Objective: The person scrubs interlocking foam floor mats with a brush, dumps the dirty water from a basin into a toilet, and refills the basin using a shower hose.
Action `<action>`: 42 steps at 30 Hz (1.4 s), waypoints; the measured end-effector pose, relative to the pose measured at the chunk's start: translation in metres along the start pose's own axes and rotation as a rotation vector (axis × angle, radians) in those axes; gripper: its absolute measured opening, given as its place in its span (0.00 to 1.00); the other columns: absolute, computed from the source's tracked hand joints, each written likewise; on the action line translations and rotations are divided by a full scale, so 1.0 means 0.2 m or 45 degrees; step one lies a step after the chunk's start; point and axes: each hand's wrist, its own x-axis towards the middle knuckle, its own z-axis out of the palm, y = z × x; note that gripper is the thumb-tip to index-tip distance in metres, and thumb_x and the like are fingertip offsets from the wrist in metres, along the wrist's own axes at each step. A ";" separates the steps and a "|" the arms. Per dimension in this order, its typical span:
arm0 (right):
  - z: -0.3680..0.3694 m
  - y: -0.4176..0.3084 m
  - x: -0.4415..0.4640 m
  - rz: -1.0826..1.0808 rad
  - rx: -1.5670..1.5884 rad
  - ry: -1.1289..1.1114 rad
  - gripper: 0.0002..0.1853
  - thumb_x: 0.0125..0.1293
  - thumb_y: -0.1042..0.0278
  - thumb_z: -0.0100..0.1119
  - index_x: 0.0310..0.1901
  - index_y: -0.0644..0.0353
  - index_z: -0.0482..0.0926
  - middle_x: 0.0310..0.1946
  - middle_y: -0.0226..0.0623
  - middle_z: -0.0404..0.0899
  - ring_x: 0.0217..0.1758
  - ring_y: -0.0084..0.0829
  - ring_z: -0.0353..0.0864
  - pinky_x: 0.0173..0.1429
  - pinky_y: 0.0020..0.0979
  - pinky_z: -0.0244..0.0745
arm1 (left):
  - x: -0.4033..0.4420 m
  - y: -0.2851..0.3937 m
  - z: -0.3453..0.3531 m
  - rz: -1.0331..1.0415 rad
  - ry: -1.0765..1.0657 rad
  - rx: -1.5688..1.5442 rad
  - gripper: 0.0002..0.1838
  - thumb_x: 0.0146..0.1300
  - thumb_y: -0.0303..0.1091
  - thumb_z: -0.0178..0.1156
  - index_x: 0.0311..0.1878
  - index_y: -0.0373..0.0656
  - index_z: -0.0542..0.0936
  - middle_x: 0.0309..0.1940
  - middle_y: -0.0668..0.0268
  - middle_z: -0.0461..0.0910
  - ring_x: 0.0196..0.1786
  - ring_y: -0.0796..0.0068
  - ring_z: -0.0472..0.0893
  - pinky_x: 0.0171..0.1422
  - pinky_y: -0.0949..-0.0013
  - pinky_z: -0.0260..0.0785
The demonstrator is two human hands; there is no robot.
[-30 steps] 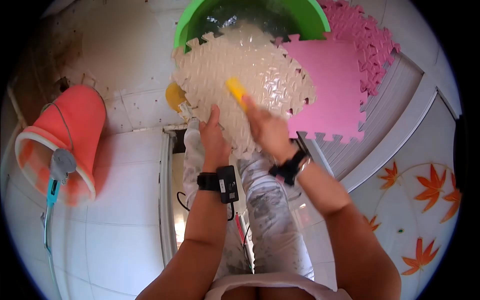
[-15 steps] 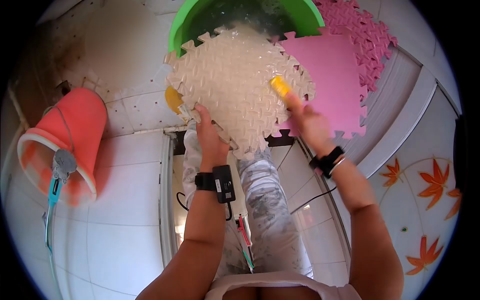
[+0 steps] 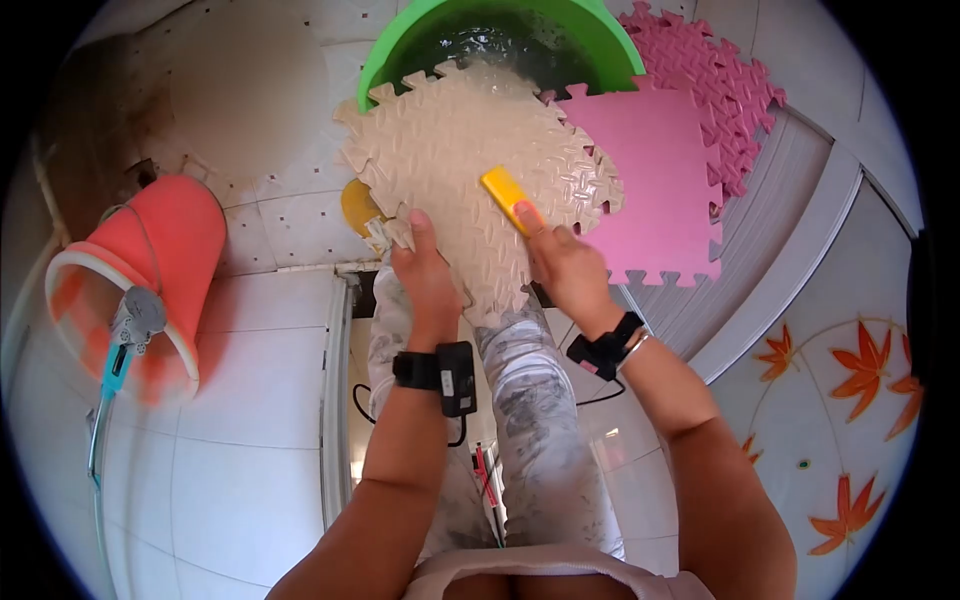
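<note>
A wet beige foam mat tile with jigsaw edges slants from my knees to the rim of a green basin holding dark water. My left hand grips the tile's near left edge, thumb on top. In my right hand is a yellow-handled brush, resting on the tile's textured face; its bristles are hidden underneath. A smooth pink foam mat tile lies beside the beige one, partly beneath its right edge.
A textured darker pink mat lies beyond at the right. On the left, a red bucket lies on its side, with a shower head at its mouth. A door track runs along the right. Something round and yellow shows by the tile's left edge.
My right hand has swept the brush left and slightly nearer across the beige tile. My left hand keeps its hold on the edge. The whole view has shifted slightly.
</note>
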 end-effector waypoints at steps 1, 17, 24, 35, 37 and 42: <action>-0.02 0.02 0.04 -0.003 0.003 0.002 0.30 0.56 0.72 0.51 0.62 0.45 0.63 0.20 0.37 0.69 0.19 0.38 0.74 0.20 0.37 0.69 | -0.02 0.05 0.01 0.104 -0.054 0.095 0.24 0.65 0.43 0.53 0.54 0.31 0.67 0.46 0.59 0.74 0.46 0.73 0.73 0.52 0.71 0.66; -0.39 0.62 0.01 0.519 -0.405 0.810 0.12 0.56 0.75 0.54 0.43 0.60 0.69 0.39 0.50 0.72 0.41 0.49 0.72 0.45 0.42 0.67 | -0.31 0.53 0.16 0.675 -0.220 0.916 0.17 0.65 0.34 0.51 0.50 0.30 0.71 0.44 0.60 0.76 0.44 0.76 0.73 0.49 0.73 0.65; -0.31 0.84 -0.06 0.840 0.487 0.284 0.18 0.54 0.75 0.58 0.45 0.60 0.65 0.36 0.47 0.73 0.43 0.46 0.74 0.46 0.40 0.67 | -0.39 0.61 0.12 0.718 -0.241 0.912 0.15 0.66 0.36 0.51 0.46 0.31 0.72 0.37 0.65 0.77 0.39 0.79 0.72 0.45 0.74 0.65; -0.79 0.19 0.02 0.349 0.719 0.463 0.13 0.48 0.82 0.54 0.37 0.62 0.67 0.29 0.47 0.71 0.34 0.48 0.73 0.40 0.35 0.68 | -0.54 0.77 0.21 0.919 -0.265 1.170 0.14 0.64 0.35 0.54 0.45 0.32 0.73 0.37 0.63 0.78 0.39 0.77 0.74 0.45 0.73 0.65; -0.89 0.05 0.03 0.329 0.610 0.479 0.12 0.48 0.83 0.53 0.36 0.63 0.67 0.29 0.48 0.70 0.34 0.50 0.72 0.39 0.38 0.68 | -0.59 0.84 0.25 0.924 -0.294 1.167 0.14 0.63 0.32 0.54 0.47 0.32 0.72 0.38 0.62 0.78 0.39 0.77 0.74 0.45 0.74 0.66; -0.86 -0.15 0.11 0.115 0.650 0.700 0.10 0.47 0.81 0.54 0.32 0.63 0.66 0.28 0.47 0.69 0.34 0.50 0.69 0.37 0.44 0.64 | -0.63 0.83 0.25 0.931 -0.393 1.239 0.14 0.63 0.29 0.53 0.50 0.33 0.71 0.37 0.62 0.78 0.37 0.78 0.75 0.44 0.75 0.67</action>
